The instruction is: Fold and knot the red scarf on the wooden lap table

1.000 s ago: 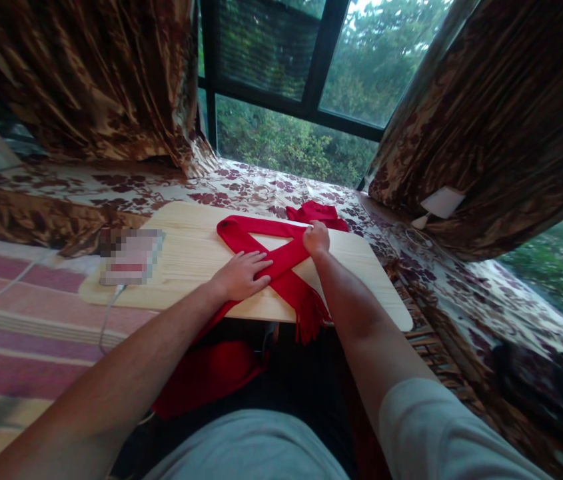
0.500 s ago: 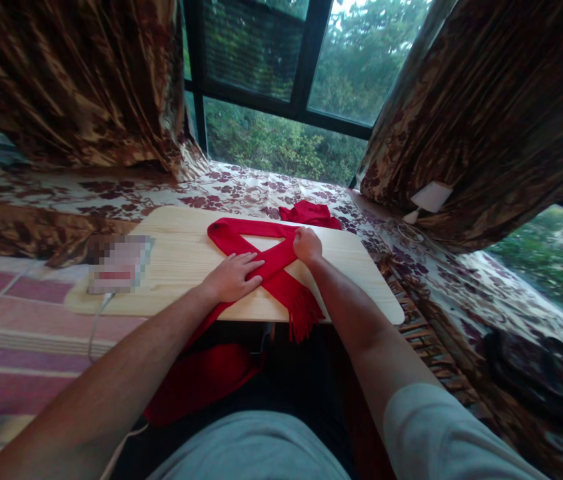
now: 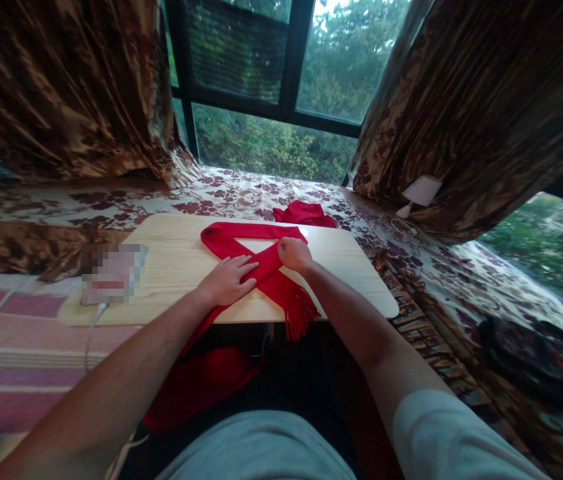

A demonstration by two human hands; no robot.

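From here I see a long red scarf (image 3: 267, 262) lying on a small wooden table (image 3: 171, 267), in front of a person (image 3: 261, 443). It is bent into a loop with three corners, and wood shows through the hole. Its far part runs nearly straight from left to right, close to the far edge. From the far left corner, one part slants down to the right, and its fringe (image 3: 298, 317) points at the person and hangs over the near edge. The other part slants the opposite way, from the far right corner to the near left, and goes off the table. These two parts make an X. The left hand (image 3: 228, 280) lies flat on the scarf beside the X, its fingers stretched out. The right hand (image 3: 294, 254) is curled up on the slanting part, on the other side of the X; I cannot tell if it pinches the cloth, because its inside is hidden. The scarf looks soft, wide and flat, and its fringe is thin strings. The table is pale, with thin lines in the wood and round corners. Behind it, a crumpled red cloth (image 3: 304, 213) lies on a flowery cover (image 3: 231, 190). Shiny brown curtains (image 3: 86, 87) hang in folds by the window (image 3: 261, 143).
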